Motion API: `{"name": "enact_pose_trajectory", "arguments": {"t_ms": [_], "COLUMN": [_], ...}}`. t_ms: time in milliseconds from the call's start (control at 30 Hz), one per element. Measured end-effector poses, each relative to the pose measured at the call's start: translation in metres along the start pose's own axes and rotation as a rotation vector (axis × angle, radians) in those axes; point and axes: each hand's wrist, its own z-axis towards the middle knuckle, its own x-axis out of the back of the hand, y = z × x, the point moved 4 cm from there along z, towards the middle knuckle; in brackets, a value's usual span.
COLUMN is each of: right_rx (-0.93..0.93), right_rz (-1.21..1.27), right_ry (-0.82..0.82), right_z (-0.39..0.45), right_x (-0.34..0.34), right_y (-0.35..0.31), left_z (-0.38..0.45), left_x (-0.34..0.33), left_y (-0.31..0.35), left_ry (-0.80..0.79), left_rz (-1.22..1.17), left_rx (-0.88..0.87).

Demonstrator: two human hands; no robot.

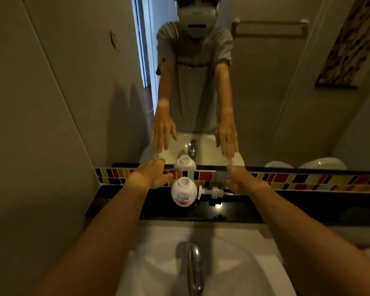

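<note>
A white soap bottle with a pink label stands open-topped on the black ledge behind the basin. Its white pump head lies on the ledge just to the right of it. My left hand reaches forward to the left of the bottle, fingers straight, holding nothing. My right hand stretches out to the right of the pump head, fingers also straight and empty. Both hands hover near the mirror; the reflection shows them flat with fingers extended.
A white basin with a chrome tap lies below my arms. A strip of coloured mosaic tiles runs under the large mirror. A plain wall stands at the left.
</note>
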Motion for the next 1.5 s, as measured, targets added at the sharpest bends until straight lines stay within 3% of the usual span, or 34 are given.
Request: {"name": "enact_pose_trajectory", "arguments": {"t_ms": [200,533,767,967,1133,1267,1500], "right_rx": [-0.018,-0.021,-0.035,0.007,0.075,0.072,-0.017], "right_rz": [-0.042,0.086,0.198,0.573,0.969,1.291,1.416], "right_ry": [-0.095,0.055,0.124,0.331,0.444,0.408,0.386], "right_z": [0.025,0.037,0.003,-0.042,-0.087,-0.113,-0.137], "right_x": [-0.066,-0.104,-0.083,-0.035,0.002,0.014,-0.011], "right_y": [0.003,0.01,0.015,-0.018,-0.056,-0.071,-0.062], "left_z": [0.019,0.034,0.007,-0.034,-0.072,-0.101,-0.137], "left_x": [-0.071,-0.116,-0.099,-0.068,-0.068,-0.083,-0.115], "left_y": [-0.017,-0.01,-0.023,-0.017,-0.003,0.016,0.047], "left_ry": [-0.116,0.032,0.113,0.223,0.222,0.213,0.183], "left_rz": [-0.187,-0.537,-0.56,-0.533,-0.493,-0.497,-0.648], "left_rx": [-0.007,-0.013,0.021,-0.055,-0.093,-0.043,-0.03]}}
